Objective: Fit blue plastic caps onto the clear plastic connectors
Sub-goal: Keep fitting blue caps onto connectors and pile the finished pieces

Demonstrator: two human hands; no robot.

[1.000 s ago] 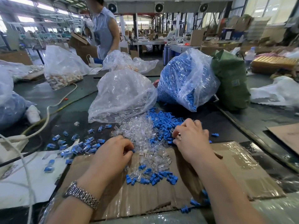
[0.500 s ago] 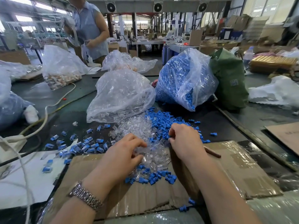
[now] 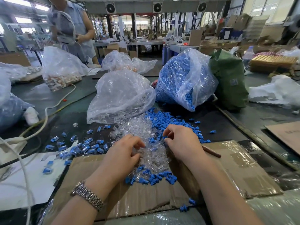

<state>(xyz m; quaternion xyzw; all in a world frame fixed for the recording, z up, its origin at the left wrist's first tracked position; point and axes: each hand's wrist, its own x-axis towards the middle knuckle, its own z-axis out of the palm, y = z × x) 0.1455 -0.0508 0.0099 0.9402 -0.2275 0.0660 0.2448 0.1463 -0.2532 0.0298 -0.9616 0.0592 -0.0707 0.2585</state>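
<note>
head view, looking down on a dark worktable (image 3: 243, 120) with taped cardboard (image 3: 227, 172) laid across its near edge. left hand (image 3: 123, 155) resting on the pile of clear connectors (image 3: 138, 127), fingers curled down into it; whether anything is actually pinched, cannot tell. metal wristwatch (image 3: 87, 195) on that wrist. right hand (image 3: 181, 140) just beside, at the seam between clear pile and loose blue caps (image 3: 170, 117), thumb and forefinger pinching one small blue cap (image 3: 165, 137). more blue caps (image 3: 152, 177) scattered on the cardboard near the wrists. off to the left, a spread of capped pieces (image 3: 87, 145), clear with blue ends, lying on the table and on white paper (image 3: 32, 184). behind the piles, a clear bag of connectors (image 3: 120, 95), mouth open toward the pile, and to its right a bag of blue caps (image 3: 183, 78), also spilling forward. green sack (image 3: 230, 82) touching the blue bag's right side. brown pencil-like stick (image 3: 211, 151) on the cardboard by the right wrist. white cable (image 3: 48, 111) trailing across the left of the table. another person (image 3: 73, 28) standing at the far side, holding something pale and blurred.
</note>
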